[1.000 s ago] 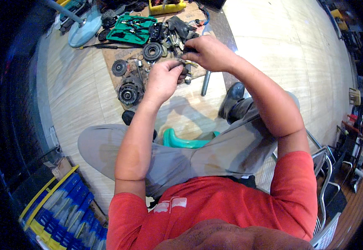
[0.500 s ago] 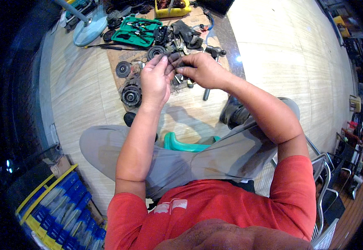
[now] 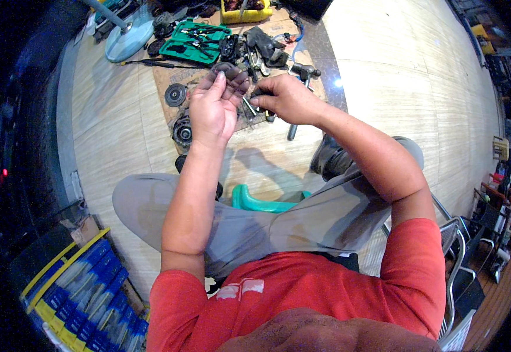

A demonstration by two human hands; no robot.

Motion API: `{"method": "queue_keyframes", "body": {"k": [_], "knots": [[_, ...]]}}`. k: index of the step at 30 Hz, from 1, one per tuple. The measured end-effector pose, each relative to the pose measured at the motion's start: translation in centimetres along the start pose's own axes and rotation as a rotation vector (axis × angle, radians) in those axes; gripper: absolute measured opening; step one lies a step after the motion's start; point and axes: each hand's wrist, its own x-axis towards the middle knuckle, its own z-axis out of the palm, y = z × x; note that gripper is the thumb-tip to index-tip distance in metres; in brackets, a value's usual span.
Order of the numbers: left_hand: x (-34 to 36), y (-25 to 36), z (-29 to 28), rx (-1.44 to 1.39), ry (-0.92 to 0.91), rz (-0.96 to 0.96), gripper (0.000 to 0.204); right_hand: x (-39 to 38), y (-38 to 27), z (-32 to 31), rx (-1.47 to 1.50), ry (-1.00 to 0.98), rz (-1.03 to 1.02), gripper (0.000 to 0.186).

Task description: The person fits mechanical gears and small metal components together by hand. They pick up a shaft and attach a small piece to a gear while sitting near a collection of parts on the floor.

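Pinched narrow at thumb and forefinger with the right hand (image 3: 289, 100) — cannot tell whether around anything. Held loosely open, palm up and fingers blackened, with the left hand (image 3: 214, 111), just to the left and apart. Shows, just below the right fingertips, a slim silver metal rod (image 3: 249, 107) lying over a flat brown cardboard sheet (image 3: 182, 75). Has, left of the left hand, a dark round ringed wheel (image 3: 175, 94) and, partly behind the wrist, a larger dark round machine part (image 3: 182, 130). Includes farther out — an open green plastic tool case (image 3: 173, 51) and a yellow open-topped box (image 3: 246, 16).
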Motion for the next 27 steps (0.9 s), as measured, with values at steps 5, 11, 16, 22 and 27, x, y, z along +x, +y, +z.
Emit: {"method": "queue_keyframes", "body": {"k": [5,11,16,22,27], "knots": [[0.9,0.4,0.7,0.061,0.022,0.084,0.016,0.3,2.1,-0.8,-0.103,-0.021,-0.149,0.022],[0.4,4.9,-1.2,-0.085,-0.069,0.081,0.018,1.0,0.1,-3.8,0.043,-0.204,-0.062,0.02],[0.8,4.2,-1.9,-0.131,-0.194,-0.02,0.021,0.2,-0.5,-5.6,-0.012,-0.235,0.063,0.015],[-1.0,3.2,1.7,0.099,-0.127,-0.036,0.015,0.4,1.5,-4.9,0.014,-0.213,-0.067,0.012],[-1.0,2.8,1.6,0.347,-0.361,-0.224,0.022,0.6,1.3,-5.4,-0.133,-0.209,-0.037,0.013]]}}
